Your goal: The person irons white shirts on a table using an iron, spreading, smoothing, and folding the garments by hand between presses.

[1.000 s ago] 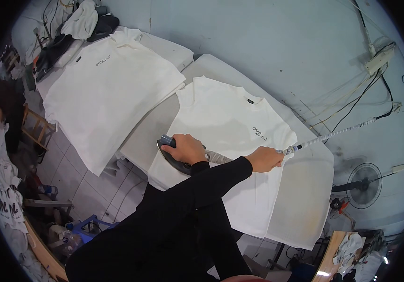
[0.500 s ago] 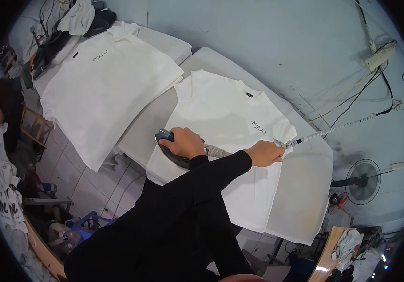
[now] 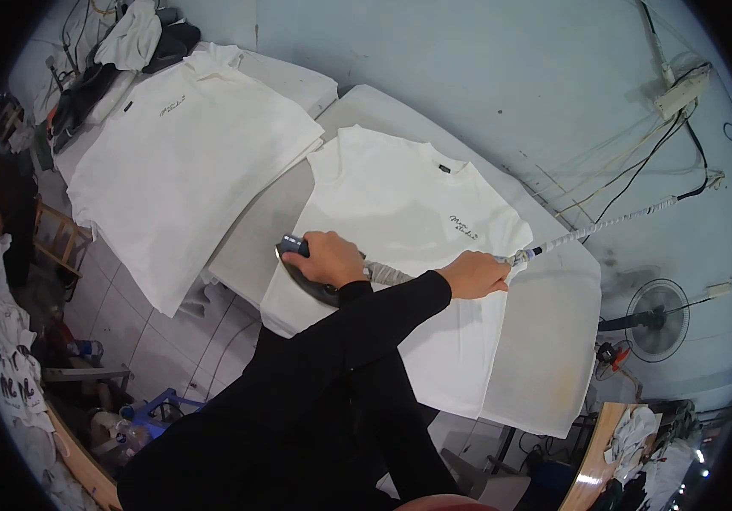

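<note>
My right hand (image 3: 335, 258) is wrapped round the handle of a dark iron (image 3: 305, 277), which rests on the lower left part of a white T-shirt (image 3: 383, 192) with small black script. Crossing over my right arm, my left arm reaches to the right, where my left hand (image 3: 473, 275) is closed on the iron's wrapped cord (image 3: 524, 255). The cord runs from the iron past my left hand to the wall. Beneath the shirt is a pale padded ironing table (image 3: 545, 341).
A second white T-shirt (image 3: 187, 162) lies spread at the left, with piled clothes (image 3: 132, 38) behind it. A fan (image 3: 657, 320) and a power strip (image 3: 683, 91) are at the right wall. A blue stool (image 3: 161, 409) and wooden stool (image 3: 61, 238) stand on the floor.
The whole view has shifted slightly, moving the scene left and up. Against the shirt, the iron and both hands have hardly moved, and both grips are unchanged.
</note>
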The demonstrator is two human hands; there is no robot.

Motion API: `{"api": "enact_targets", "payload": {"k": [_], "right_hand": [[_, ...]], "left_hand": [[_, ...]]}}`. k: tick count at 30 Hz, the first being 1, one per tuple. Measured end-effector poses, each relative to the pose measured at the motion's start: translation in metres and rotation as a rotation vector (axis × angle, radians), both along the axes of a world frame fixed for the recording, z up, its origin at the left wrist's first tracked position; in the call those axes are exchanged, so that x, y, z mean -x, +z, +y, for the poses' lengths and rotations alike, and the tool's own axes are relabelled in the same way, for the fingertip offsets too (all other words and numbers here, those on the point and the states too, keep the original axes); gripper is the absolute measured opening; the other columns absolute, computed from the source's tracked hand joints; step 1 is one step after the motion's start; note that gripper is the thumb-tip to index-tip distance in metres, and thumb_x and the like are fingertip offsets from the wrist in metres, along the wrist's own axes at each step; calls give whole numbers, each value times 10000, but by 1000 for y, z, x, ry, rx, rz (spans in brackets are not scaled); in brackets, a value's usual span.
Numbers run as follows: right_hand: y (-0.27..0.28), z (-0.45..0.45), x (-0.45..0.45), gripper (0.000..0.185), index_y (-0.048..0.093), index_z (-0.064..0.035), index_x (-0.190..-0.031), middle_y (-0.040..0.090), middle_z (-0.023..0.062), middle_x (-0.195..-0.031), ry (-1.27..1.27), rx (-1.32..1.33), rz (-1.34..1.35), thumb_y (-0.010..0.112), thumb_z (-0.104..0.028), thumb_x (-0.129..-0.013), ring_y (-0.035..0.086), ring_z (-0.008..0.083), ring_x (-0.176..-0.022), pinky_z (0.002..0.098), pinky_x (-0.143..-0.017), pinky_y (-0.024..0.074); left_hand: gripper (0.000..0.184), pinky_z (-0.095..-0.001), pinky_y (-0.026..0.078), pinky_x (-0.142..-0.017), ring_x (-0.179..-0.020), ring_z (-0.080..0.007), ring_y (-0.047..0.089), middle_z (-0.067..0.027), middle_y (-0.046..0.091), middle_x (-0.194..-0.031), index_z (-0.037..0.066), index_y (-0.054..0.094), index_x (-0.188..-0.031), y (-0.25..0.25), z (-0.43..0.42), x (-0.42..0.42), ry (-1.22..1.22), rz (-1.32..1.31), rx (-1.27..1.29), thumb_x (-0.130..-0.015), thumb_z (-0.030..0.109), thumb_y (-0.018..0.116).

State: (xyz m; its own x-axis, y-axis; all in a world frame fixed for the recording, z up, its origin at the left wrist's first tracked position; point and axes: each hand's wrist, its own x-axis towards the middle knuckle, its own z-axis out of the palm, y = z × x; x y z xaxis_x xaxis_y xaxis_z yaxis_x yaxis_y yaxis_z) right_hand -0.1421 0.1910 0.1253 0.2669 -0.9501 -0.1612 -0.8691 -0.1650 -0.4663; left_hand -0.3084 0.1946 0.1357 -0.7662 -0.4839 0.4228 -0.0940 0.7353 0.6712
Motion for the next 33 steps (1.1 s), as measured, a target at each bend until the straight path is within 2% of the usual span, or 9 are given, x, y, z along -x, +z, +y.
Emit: {"api": "enact_targets", "payload": {"k": [4, 7, 9, 13, 15, 17, 20, 23, 33], "right_hand": [[-1, -11, 3, 592, 803, -69, -1132, 825, 217, -1072, -125, 50, 11, 737, -641, -994, 781, 472, -1054, 569, -931, 611], [-12, -24, 22, 617, 804, -66, -1130, 820, 238, -1104, -189, 38, -4, 748, -660, -973, 789, 468, -1060, 580, -934, 614], [-2, -26, 39, 615, 816, -73, -1151, 823, 239, -1131, -262, 14, -3, 749, -658, -973, 787, 469, -1085, 576, -962, 612], [-5, -35, 81, 619, 817, -53, -1105, 828, 236, -1070, -345, 1, 20, 761, -653, -964, 790, 472, -1060, 567, -944, 614], [-12, -36, 99, 627, 812, -37, -1085, 827, 234, -1025, -279, -25, 11, 780, -649, -952, 796, 466, -1006, 544, -903, 617], [-14, -32, 111, 621, 811, -35, -1071, 826, 230, -1012, -189, -56, 18, 791, -643, -949, 798, 459, -983, 530, -881, 618], [4, -9, 95, 570, 800, -37, -1074, 817, 220, -978, -45, -176, -6, 791, -597, -969, 788, 455, -937, 526, -836, 610], [7, 6, 69, 556, 785, -38, -1077, 807, 219, -944, 48, -149, -20, 781, -585, -980, 779, 463, -928, 543, -829, 604], [-11, -90, -6, 633, 778, -15, -1095, 810, 285, -1038, -261, 38, 63, 704, -639, -1012, 778, 511, -1014, 570, -895, 611]], "left_hand": [[266, -530, 540, -709, -817, -380, 747, -95, 748, -831, 106, 670, -1005, 10, 4, -11, 39, 77, -1, -1053, 349, 768], [221, -524, 530, -715, -827, -380, 728, -83, 755, -860, 102, 678, -1010, 65, 34, -52, 120, 396, -193, -1021, 278, 810], [176, -480, 531, -759, -843, -361, 703, -90, 747, -898, 83, 678, -1000, 75, 60, -110, 237, 637, -57, -983, 155, 837], [126, -399, 546, -878, -916, -286, 703, -95, 727, -939, 31, 663, -1020, -27, 103, -236, 889, 562, -13, -968, -74, 709], [25, -464, 518, -945, -990, -343, 675, -109, 732, -1057, 43, 697, -1048, -99, 109, -308, 1237, 391, -326, -1044, 66, 706], [87, -512, 448, -1143, -1174, -349, 687, -118, 746, -1225, 61, 678, -1067, -127, 111, -364, 1434, 226, -216, -1094, 140, 654], [81, -639, 227, -1307, -1467, -352, 573, -90, 701, -1466, 86, 651, -1074, -130, 95, -395, 1226, -80, -70, -1105, 161, 644], [97, -753, -24, -1307, -1652, -358, 381, -50, 626, -1612, 112, 625, -1062, -156, 77, -388, 1177, -215, -2, -1113, 194, 640], [121, -748, -111, -1282, -1710, -422, 235, -142, 352, -1851, 140, 639, -993, -155, 80, -398, 1073, -201, -114, -1074, 217, 686]]}}
